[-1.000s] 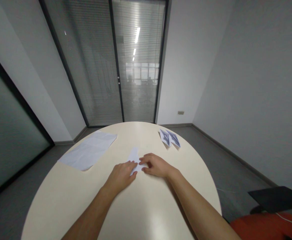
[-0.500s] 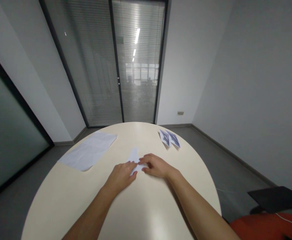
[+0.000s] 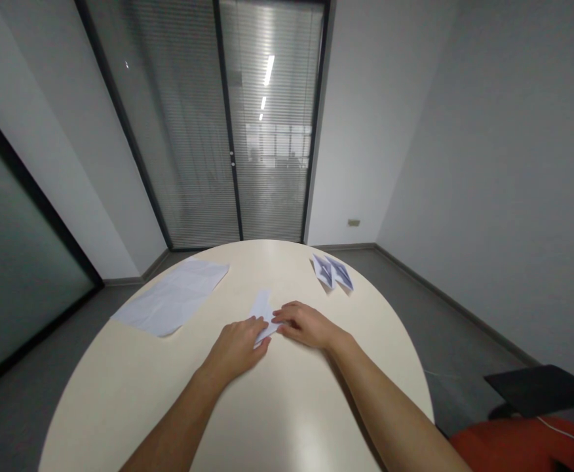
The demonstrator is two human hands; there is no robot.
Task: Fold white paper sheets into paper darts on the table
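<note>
A small folded piece of white paper (image 3: 261, 303) lies on the round table between my hands, its narrow end pointing away from me. My left hand (image 3: 240, 342) presses the paper's left side down, fingers on top and thumb along the near edge. From the right, my right hand (image 3: 305, 324) has its fingers curled and its thumb and fingertips closed at the paper's right corner. Part of the paper is hidden under the fingers of both hands.
A large creased white sheet (image 3: 173, 298) lies at the table's left edge. Two folded paper pieces with dark shading (image 3: 332, 272) stand near the far right edge of the pale table (image 3: 267, 406). A red chair (image 3: 508, 446) is at the lower right.
The paper's near right part has been folded inward, so its near edge now slants. My right thumb has shifted slightly left and up. My left hand has hardly moved.
</note>
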